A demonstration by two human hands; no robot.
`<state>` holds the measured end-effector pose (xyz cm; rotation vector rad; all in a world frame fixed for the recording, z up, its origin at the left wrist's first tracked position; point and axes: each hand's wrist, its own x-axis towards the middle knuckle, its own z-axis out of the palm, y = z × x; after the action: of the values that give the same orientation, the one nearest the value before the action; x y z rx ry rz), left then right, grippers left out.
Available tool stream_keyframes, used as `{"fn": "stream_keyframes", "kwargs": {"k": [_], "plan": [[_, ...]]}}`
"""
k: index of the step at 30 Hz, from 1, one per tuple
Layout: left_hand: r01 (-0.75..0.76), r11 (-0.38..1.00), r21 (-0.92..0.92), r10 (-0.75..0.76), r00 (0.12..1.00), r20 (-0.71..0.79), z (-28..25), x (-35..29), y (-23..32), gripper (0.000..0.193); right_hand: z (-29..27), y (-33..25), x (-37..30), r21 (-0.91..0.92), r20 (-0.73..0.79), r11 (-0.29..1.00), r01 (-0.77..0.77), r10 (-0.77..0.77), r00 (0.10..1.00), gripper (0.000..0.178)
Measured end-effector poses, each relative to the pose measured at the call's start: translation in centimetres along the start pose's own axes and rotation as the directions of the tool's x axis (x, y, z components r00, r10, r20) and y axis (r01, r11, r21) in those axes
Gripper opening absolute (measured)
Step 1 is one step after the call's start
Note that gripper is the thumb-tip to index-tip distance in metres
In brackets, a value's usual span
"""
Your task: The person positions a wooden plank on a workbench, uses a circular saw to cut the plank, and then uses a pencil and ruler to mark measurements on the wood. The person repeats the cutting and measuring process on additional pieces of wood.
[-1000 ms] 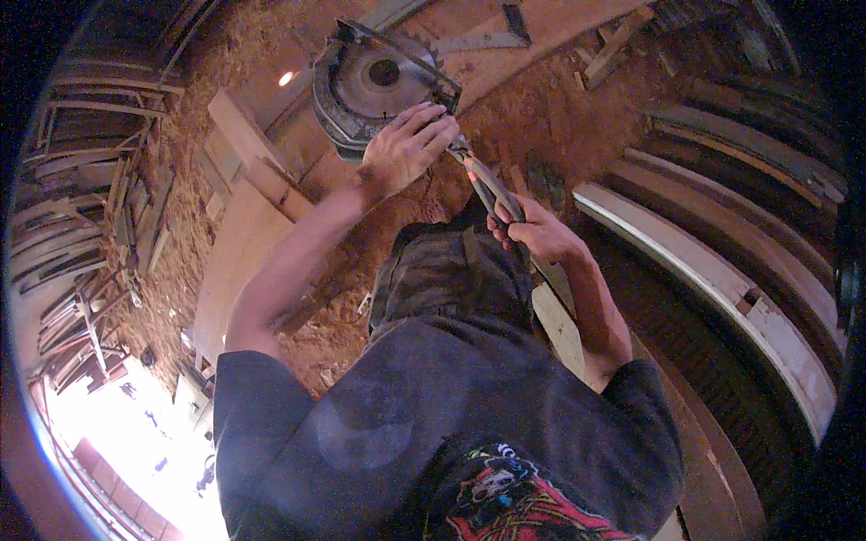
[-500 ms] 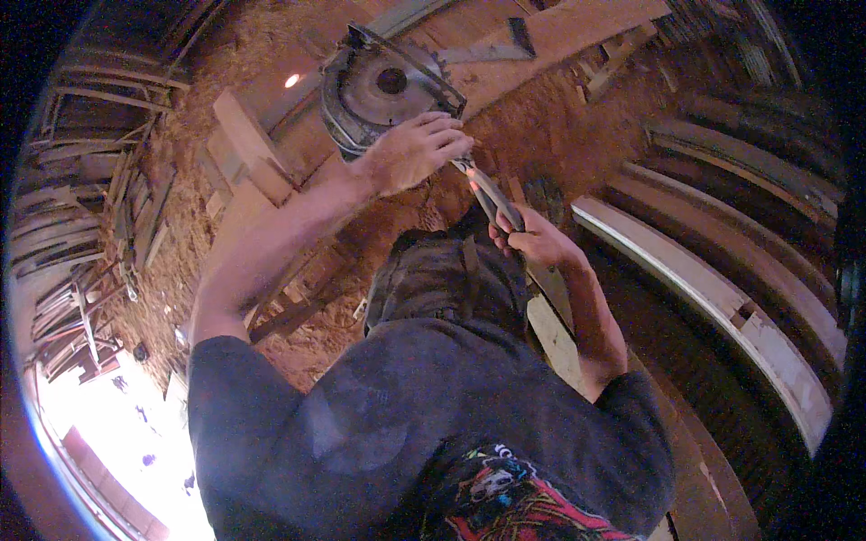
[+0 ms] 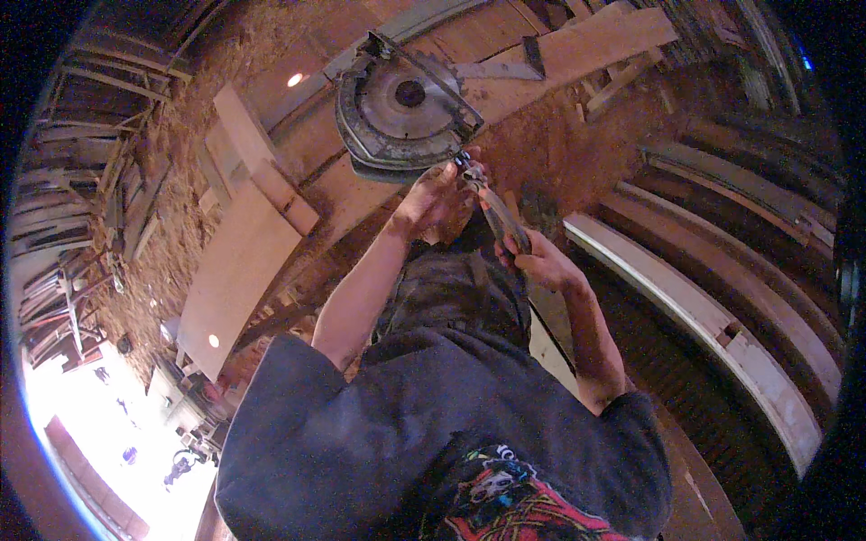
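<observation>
A circular saw [image 3: 379,135] lies on the boards in front of me, its round toothed blade [image 3: 428,79] facing up. In my right hand [image 3: 546,260] is a pair of pliers [image 3: 502,216] with dark handles, closed in my fingers. The jaws point up and left toward the near corner of the saw. My left hand [image 3: 437,197] is beside those jaws with bent fingers, close to the saw's near edge. Around the jaw tips is something small and dark, too small to name, and my left fingers partly hide it.
A square with a dark stock [image 3: 534,58] lies past the saw on a wide plank [image 3: 613,43]. Another board [image 3: 239,279] is at the left, near a short wood block [image 3: 248,131]. Long stacked planks [image 3: 667,288] run along the right. Sawdust [image 3: 194,171] covers the ground.
My left hand has come down off the saw's near edge to below the pliers' jaws, and its forearm has swung inward. The right hand keeps its grip on the pliers.
</observation>
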<state>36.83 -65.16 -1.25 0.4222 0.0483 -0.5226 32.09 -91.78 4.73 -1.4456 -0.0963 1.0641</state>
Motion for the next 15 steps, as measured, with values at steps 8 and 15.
{"fn": "stream_keyframes", "kwargs": {"k": [8, 15], "plan": [[-0.061, 0.998, -0.025, 0.060, 0.997, -0.042, -0.9, 0.7, -0.8, 0.043, 0.0, -0.9, -0.2, -0.066, 0.009, 0.997, -0.040, 0.041, 0.999, 0.034], [-0.052, 0.999, -0.006, 0.050, 0.979, -0.195, -1.2, 0.9, -1.7, 0.032, 0.2, -0.8, -0.1, -0.104, -0.028, 0.994, -0.027, 0.024, 0.999, 0.018]]}}
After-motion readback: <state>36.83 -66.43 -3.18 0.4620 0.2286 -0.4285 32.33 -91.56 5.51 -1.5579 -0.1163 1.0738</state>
